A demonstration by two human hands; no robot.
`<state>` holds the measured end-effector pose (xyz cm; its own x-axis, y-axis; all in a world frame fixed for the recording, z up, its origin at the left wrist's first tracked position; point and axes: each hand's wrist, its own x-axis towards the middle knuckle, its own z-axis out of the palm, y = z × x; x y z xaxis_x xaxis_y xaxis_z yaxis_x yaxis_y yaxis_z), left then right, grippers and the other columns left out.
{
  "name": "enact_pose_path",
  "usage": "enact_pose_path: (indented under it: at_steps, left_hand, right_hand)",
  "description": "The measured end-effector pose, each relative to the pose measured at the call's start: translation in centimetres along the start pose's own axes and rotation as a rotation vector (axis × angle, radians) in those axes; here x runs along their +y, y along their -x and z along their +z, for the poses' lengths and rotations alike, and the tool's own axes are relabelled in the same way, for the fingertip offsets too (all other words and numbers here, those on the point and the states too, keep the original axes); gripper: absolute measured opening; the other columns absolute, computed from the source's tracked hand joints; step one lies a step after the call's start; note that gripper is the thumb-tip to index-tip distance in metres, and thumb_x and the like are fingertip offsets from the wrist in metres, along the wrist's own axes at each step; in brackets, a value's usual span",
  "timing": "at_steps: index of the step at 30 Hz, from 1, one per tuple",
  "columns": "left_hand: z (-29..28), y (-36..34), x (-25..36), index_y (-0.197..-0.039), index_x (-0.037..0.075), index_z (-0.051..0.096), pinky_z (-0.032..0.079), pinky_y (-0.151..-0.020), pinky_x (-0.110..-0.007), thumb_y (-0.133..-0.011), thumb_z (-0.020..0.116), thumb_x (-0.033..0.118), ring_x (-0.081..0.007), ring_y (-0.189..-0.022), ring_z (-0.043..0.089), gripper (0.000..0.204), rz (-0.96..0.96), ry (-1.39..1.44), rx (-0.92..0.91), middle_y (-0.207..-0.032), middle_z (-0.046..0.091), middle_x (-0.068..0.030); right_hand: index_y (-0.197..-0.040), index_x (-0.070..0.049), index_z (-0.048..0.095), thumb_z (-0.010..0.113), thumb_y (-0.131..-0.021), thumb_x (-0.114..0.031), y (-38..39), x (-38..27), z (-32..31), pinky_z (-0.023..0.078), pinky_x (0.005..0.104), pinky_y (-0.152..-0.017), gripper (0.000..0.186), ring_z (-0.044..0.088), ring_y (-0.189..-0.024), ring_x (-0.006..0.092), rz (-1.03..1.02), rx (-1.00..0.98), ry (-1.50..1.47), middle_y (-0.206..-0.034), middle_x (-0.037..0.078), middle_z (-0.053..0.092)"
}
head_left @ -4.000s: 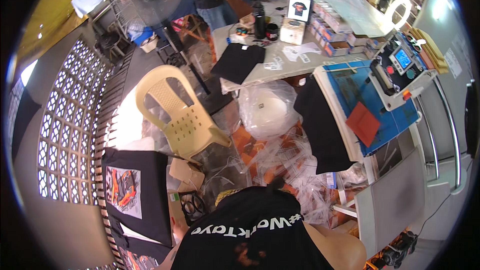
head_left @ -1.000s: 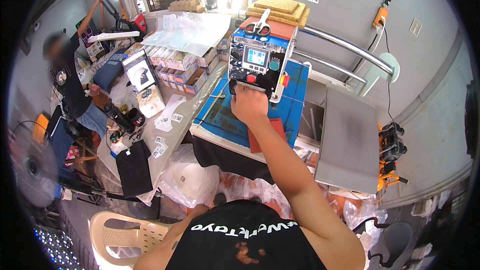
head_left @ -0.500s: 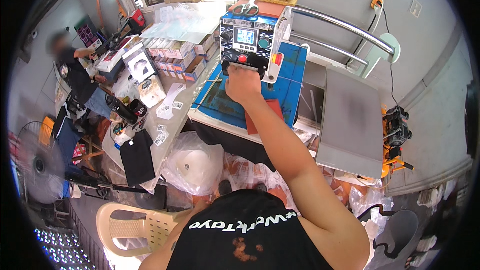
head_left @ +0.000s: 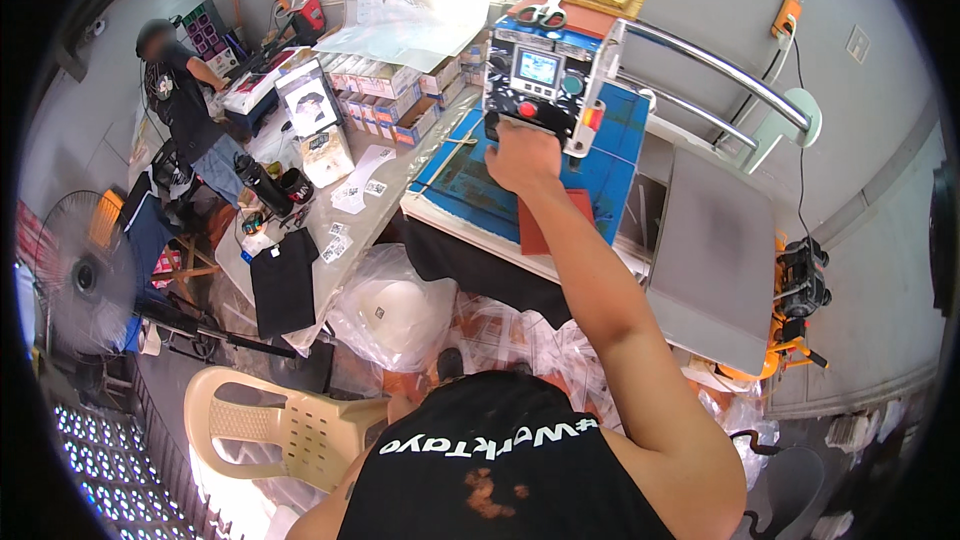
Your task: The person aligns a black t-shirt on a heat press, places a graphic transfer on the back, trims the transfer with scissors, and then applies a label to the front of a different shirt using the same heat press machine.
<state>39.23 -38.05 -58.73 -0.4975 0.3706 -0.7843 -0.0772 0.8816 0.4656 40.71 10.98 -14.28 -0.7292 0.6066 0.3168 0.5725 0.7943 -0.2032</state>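
At the far end of my outstretched arm, my right hand [head_left: 527, 157] is closed round the black handle [head_left: 493, 127] at the front of a heat press control box [head_left: 512, 100]. The box carries a small lit screen [head_left: 538, 67], a red button [head_left: 528, 110] and a red-and-yellow knob [head_left: 594, 116]. Beneath my hand lies the press's blue, stained top [head_left: 612, 162]. A red-brown flat pad [head_left: 575, 215] rests on it, partly covered by my forearm. Scissors [head_left: 545, 8] lie on top of the box. My left hand is out of sight.
A grey platen [head_left: 715, 240] extends to the right, below chrome rails [head_left: 720, 60]. On the left table [head_left: 375, 205] are small boxes [head_left: 378, 78], a black bottle [head_left: 262, 185] and folded black cloth [head_left: 283, 285]. A plastic chair [head_left: 270, 420], a fan [head_left: 85, 275] and another person [head_left: 185, 90] are left.
The view has shifted, so the press and table sit farther right in the picture. My right hand stays on the handle. The other person's arms have moved slightly.
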Motion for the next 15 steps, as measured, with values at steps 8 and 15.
enact_pose_path:
  at_steps: [8,15]
  left_hand:
    - [-0.8,2.1,5.0,-0.091,0.001,0.069,0.053,-0.075,-0.038,-0.08,0.058,0.001,-0.0321,-0.084,0.069,0.016,-0.026,0.11,0.382,-0.089,0.07,-0.0192]
    - [-11.2,0.8,24.7,-0.098,0.0,0.066,0.051,-0.077,-0.04,-0.082,0.058,0.001,-0.0339,-0.085,0.065,0.018,0.866,-0.011,0.772,-0.091,0.066,-0.0181]
  right_hand:
    - [-0.093,-0.008,0.068,0.065,-0.084,-0.042,4.6,5.8,-1.9,0.055,0.0448,-0.065,0.035,0.07,-0.071,0.0322,-0.046,0.247,0.111,-0.079,0.014,0.071]
    - [-0.067,-0.01,0.06,0.073,-0.082,-0.048,9.2,10.9,-4.2,0.046,0.0389,-0.047,0.043,0.061,-0.052,0.0296,0.0,0.468,0.29,-0.06,0.009,0.061]
